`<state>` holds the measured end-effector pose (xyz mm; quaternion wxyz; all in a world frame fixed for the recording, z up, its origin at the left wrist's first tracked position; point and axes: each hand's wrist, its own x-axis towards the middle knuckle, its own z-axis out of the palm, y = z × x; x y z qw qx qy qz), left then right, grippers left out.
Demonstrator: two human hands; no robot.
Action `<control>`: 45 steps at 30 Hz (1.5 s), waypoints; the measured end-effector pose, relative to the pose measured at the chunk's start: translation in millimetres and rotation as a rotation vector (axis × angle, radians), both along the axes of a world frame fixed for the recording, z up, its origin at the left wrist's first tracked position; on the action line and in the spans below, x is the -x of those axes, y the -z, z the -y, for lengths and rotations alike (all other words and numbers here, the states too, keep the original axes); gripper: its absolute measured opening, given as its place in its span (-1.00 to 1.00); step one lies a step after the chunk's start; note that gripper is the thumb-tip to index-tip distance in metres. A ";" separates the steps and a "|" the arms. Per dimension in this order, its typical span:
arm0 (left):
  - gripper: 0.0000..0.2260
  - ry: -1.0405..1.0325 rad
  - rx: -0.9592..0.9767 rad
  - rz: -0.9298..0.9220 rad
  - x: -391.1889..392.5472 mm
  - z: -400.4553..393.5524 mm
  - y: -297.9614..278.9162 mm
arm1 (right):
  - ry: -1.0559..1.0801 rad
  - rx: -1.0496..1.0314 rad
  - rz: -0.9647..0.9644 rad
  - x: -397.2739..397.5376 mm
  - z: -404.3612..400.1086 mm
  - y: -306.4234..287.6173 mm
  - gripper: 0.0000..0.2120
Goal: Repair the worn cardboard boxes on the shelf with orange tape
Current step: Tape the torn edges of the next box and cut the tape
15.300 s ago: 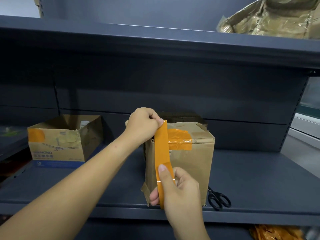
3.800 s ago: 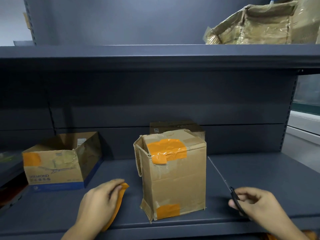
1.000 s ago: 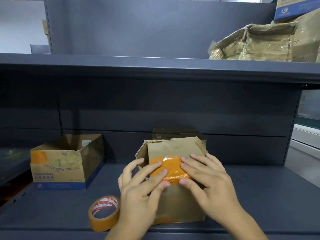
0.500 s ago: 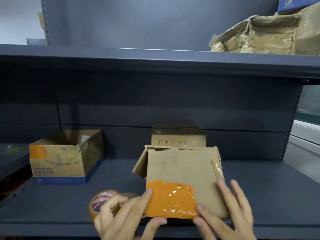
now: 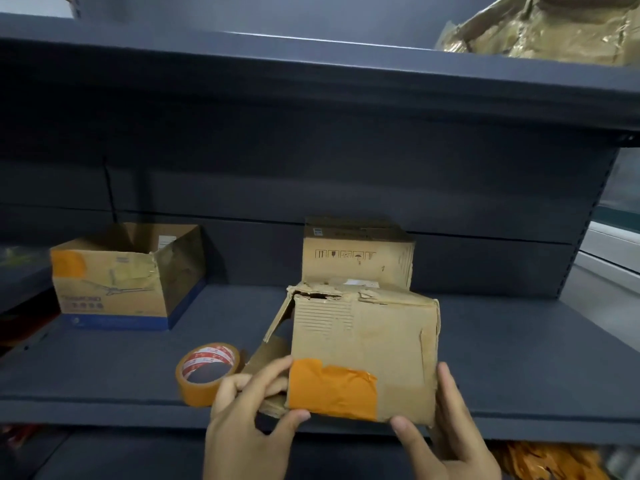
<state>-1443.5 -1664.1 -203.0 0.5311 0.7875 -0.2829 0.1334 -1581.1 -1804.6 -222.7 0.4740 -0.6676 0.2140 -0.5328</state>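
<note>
A worn cardboard box [image 5: 374,334] lies tipped over at the front edge of the shelf, with an orange tape patch [image 5: 332,393] on its near lower left. My left hand [image 5: 249,420] grips the box's left lower corner, thumb under the patch. My right hand [image 5: 443,441] holds the right lower corner, fingers up the right side. The box's far top edge is torn and a flap hangs open on the left. A roll of orange tape [image 5: 207,372] stands on the shelf just left of my left hand.
An open box with an orange patch [image 5: 117,282] sits at the left of the dark shelf [image 5: 519,358]. Another cardboard box [image 5: 356,258] stands behind the held one. A crumpled taped box [image 5: 540,26] rests on the upper shelf. Orange scraps [image 5: 547,459] lie below right.
The box has been tipped further and turned, so its torn edge now faces up and back. Both hands moved from flat on its face to gripping its lower corners.
</note>
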 end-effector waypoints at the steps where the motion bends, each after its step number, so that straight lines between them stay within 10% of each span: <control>1: -0.07 -0.004 0.026 -0.026 -1.2 0.8 2.9 | -0.005 -0.022 0.004 -4.2 0.2 5.3 -0.17; 25: -0.69 0.048 -0.194 0.043 -31.8 5.0 44.4 | -0.175 -0.107 -0.269 -22.4 39.1 43.0 -0.33; 35: -0.74 -0.017 0.217 0.167 -32.4 -12.2 4.4 | -0.096 0.501 -0.298 -19.5 50.1 -27.0 -0.43; 45: -0.67 0.124 -0.035 0.287 -47.6 -0.8 -16.2 | -0.201 0.583 -0.365 -33.1 59.0 -40.5 -0.57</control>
